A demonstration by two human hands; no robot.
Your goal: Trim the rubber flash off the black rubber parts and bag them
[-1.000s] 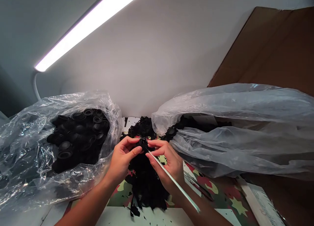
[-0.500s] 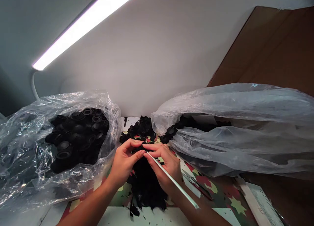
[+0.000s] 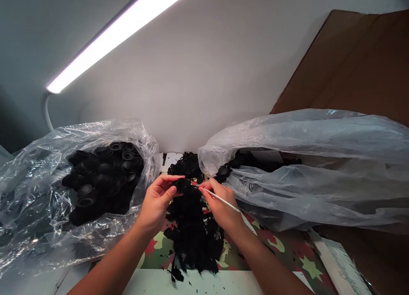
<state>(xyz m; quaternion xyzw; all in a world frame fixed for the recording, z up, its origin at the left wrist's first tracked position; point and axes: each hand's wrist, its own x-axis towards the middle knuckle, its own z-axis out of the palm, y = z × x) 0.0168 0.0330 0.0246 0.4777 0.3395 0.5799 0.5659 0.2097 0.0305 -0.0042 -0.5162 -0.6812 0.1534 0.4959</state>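
Observation:
Between the thumb and fingers of my left hand (image 3: 159, 200) is a black rubber part (image 3: 182, 186), round and short, much like the ribbed ones in the bag. My right hand (image 3: 223, 202) pinches a thin white stick (image 3: 225, 201) close to its front end. That end points left, a small gap from the black part; its very tip is too small to make out. Under both hands lies a heap of black rubber scraps (image 3: 194, 239), spread over a star-patterned camouflage cloth (image 3: 158, 241).
At left, an open clear plastic bag (image 3: 41, 192) holds many black ribbed rubber parts (image 3: 102, 175). Another clear bag (image 3: 303, 192) with black pieces lies at right, before a cardboard box (image 3: 348, 65). More scraps (image 3: 187, 165) are piled near the wall. A lit lamp (image 3: 118, 41) hangs above.
My hands have drawn apart. The right hand has moved right with the stick, now turned flatter, and the left has tilted, bringing the black rubber part into view.

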